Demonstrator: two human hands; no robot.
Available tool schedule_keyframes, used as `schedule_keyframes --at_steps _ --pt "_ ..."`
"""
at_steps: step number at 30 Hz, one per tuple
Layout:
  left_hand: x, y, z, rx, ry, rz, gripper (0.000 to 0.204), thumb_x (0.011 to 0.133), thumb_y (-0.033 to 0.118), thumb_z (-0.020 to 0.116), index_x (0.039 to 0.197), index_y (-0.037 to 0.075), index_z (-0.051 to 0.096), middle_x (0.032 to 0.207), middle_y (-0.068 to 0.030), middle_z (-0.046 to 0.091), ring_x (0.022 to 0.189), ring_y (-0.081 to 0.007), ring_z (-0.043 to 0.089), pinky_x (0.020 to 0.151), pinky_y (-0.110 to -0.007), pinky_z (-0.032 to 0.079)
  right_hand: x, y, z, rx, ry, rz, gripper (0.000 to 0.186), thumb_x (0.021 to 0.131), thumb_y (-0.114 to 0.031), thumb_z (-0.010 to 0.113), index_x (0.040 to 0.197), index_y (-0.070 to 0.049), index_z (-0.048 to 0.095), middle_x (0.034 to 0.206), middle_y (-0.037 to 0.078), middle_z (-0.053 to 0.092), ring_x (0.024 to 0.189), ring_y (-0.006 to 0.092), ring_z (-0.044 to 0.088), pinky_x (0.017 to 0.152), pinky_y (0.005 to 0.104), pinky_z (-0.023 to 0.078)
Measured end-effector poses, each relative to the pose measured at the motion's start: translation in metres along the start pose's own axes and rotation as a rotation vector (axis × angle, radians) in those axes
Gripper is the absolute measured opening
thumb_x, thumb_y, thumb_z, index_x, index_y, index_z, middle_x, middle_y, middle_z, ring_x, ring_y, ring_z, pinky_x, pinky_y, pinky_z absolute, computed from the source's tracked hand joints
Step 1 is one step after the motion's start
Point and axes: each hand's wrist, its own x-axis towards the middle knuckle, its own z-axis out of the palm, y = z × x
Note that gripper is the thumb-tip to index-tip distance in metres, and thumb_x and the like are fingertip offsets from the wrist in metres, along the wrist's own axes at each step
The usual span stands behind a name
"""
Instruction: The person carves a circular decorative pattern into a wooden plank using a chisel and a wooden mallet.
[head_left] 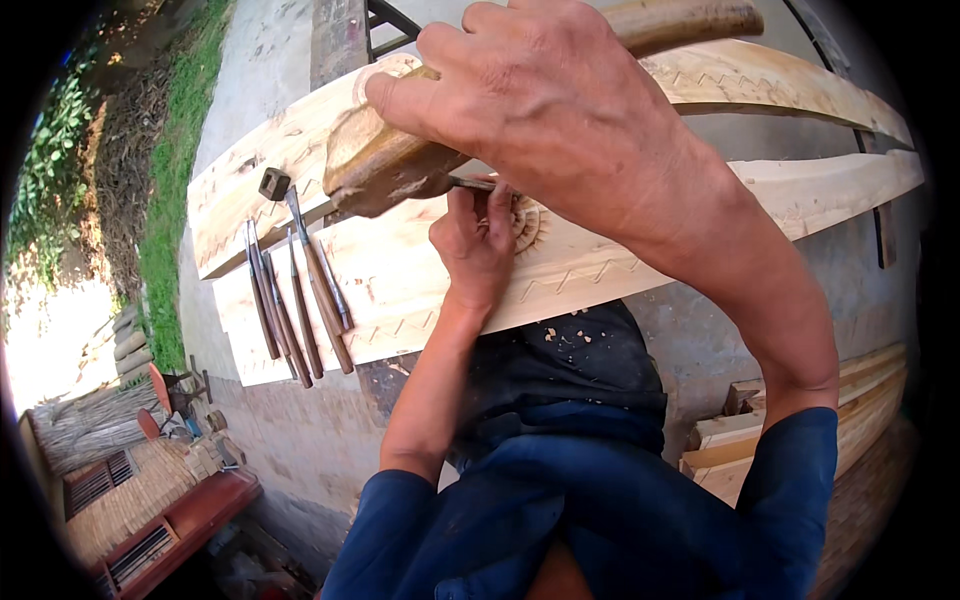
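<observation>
Head cam, looking down: nearest the lens, the R hand (540, 95) is closed round a wooden mallet (385, 165), fingers wrapped over the grip, thumb toward the head end. Handle sticks out past the hand, upper R; blocky head points lower L, approx. over the L hand (474, 245). That hand is nearly closed too, fingers pinched on a thin carving tool (471, 184); only a short dark bit of it shows b/w mallet & fingers. Can't tell if mallet & tool touch; tool's tip is hidden.

Below, blue shirt (430, 535) & dark trousers (560, 370), the latter w/ pale wood chips on the lap. Just beyond the lap is the front plank (400, 250), pale wood, lying crosswise. It has a round carved rosette (526, 222) just R of the L fingers, partly covered by the R forearm, plus a zigzag line along the near edge.

On the plank's L part, several chisels (305, 310) lie side by side, brown handles toward the person, metal ends away. Small dark square block (274, 184) sits by their far ends.

Farther off, the back plank (260, 150) runs roughly alongside, w/ a gap b/w the two; zigzag on its R stretch.

Lower R, stacked timber (840, 400) on the ground. Far L: grass strip (180, 180), then leafy bushes (45, 175).
</observation>
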Motion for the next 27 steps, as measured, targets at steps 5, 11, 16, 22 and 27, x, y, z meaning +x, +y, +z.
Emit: schedule_keyframes --at_steps 5,11,16,22,27 --pt "0.000 -0.008 0.006 -0.090 0.021 -0.039 0.015 0.102 0.007 0.078 0.098 0.000 0.065 0.073 -0.0154 0.073 0.059 -0.0291 0.072 0.056 -0.036 0.054 0.011 0.007 -0.006 -0.180 -0.080 -0.100 0.013 0.089 -0.011 0.072 0.094 -0.004 0.063 0.077 0.013 0.065 0.069 0.0278 0.071 0.061 0.0417 0.056" --pt "0.000 -0.007 0.002 -0.047 -0.006 -0.034 0.018 0.100 0.008 0.080 0.097 0.000 0.065 0.075 -0.0161 0.074 0.059 -0.0298 0.073 0.057 -0.037 0.055 -0.001 0.002 0.000 -0.326 -0.200 -0.138 0.015 0.093 -0.019 0.073 0.100 -0.007 0.065 0.074 0.007 0.060 0.063 0.0225 0.064 0.057 0.0376 0.052" --pt "0.001 -0.001 0.003 -0.048 0.002 -0.039 0.019 0.100 0.009 0.081 0.096 0.000 0.065 0.077 -0.0163 0.075 0.062 -0.0307 0.074 0.057 -0.038 0.055 -0.011 0.002 -0.005 -0.153 -0.012 0.086 0.051 0.078 -0.009 0.087 0.127 -0.015 0.074 0.095 0.005 0.075 0.082 0.0257 0.075 0.072 0.0384 0.059" --pt "-0.009 -0.009 -0.002 -0.092 0.062 0.027 0.014 0.103 0.006 0.077 0.104 0.000 0.065 0.087 -0.0131 0.079 0.070 -0.0232 0.078 0.065 -0.032 0.059 -0.018 -0.011 0.003 -0.348 -0.137 0.086 0.058 0.075 -0.007 0.084 0.131 -0.019 0.076 0.091 0.005 0.073 0.080 0.0253 0.074 0.070 0.0394 0.058" --pt "-0.012 -0.003 -0.018 -0.587 0.246 -0.359 0.017 0.112 0.006 0.063 0.119 -0.003 0.051 0.104 -0.0212 0.079 0.091 -0.0217 0.080 0.084 -0.033 0.069 -0.064 -0.003 -0.005 0.131 0.067 0.571 0.059 0.085 -0.002 0.086 0.142 -0.012 0.070 0.116 0.009 0.082 0.106 0.0198 0.080 0.091 0.0324 0.061"
